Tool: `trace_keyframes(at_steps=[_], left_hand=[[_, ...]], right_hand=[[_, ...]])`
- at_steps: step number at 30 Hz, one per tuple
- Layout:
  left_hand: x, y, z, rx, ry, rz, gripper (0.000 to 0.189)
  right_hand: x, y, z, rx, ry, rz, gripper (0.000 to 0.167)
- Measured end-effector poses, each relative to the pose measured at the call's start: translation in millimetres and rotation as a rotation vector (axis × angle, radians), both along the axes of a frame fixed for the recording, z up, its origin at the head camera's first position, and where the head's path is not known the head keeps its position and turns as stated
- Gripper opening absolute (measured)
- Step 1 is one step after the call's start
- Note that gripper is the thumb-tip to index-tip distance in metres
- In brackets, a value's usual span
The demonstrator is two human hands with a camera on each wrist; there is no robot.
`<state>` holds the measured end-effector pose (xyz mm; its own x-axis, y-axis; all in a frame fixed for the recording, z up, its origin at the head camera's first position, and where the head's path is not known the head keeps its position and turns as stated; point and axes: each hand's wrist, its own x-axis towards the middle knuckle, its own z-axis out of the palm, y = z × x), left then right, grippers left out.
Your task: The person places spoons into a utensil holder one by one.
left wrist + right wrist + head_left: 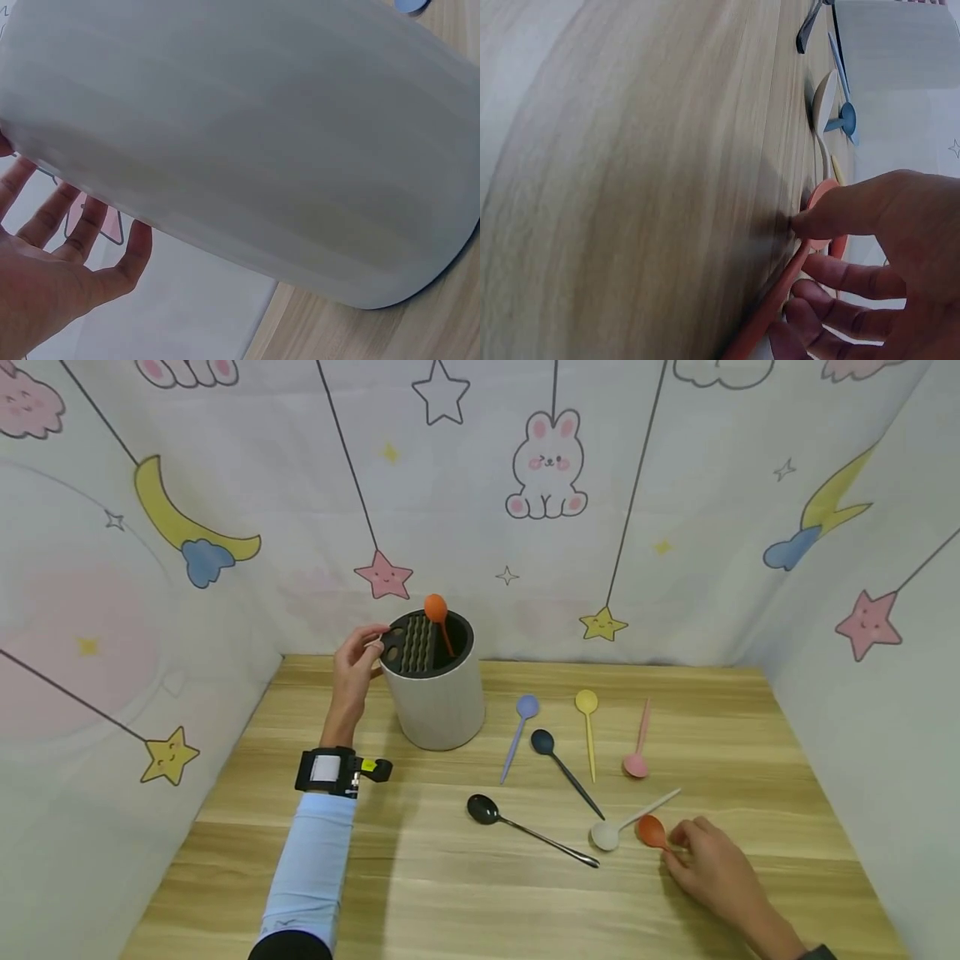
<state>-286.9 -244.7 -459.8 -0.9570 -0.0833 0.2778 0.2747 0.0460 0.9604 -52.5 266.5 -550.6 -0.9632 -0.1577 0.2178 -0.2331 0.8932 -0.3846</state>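
Wood-grain tabletop [450,910] filled the lower part of the head view; a printed backdrop [465,477] w/ cartoon stars, moons & a bunny rose at 12 o'clock and ran down the 9 and 3 sides. From table ctr, a white cylindrical utensil holder [442,718] stood at 11. Btwn 12 and 4 lay a lavender spoon [527,707], navy spoon [542,742], yellow spoon [587,702], pink spoon [636,766] & whitish spoon [604,836]; a glossy black spoon [483,810] lay near ctr.

Only the head view showed the holder's black insert [417,643], w/ ridged slots, & an upright orange spoon [436,608], bowl up at the rim's 12. L wrist cam gave the smooth outer wall down to its base. R wrist cam showed more of the loose orange spoon's [652,832] handle, mostly hand-covered in the head view.

L hand [354,672], at the holder's 9, gripped its rim, fingertips on the wall. R hand [716,872], approx 4, pinched the loose orange spoon btwn thumb & index, bowl toward 10, just beside the whitish spoon. Couldn't tell if it was lifted.
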Motion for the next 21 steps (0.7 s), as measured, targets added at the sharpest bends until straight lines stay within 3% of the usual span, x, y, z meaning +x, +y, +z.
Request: trace_keyframes(at_steps=[12, 21], left_hand=[[-1.9, 0.1, -1.1, -0.001, 0.012, -0.038, 0.037], [17.7, 3.6, 21.6, -0.021, 0.018, -0.037, 0.037]], right_hand=[[-1.5, -8.4, 4.5, 0.025, -0.156, -0.094, 0.012], [-5.7, -9.2, 11.4, 0.002, -0.271, -0.104, 0.012]])
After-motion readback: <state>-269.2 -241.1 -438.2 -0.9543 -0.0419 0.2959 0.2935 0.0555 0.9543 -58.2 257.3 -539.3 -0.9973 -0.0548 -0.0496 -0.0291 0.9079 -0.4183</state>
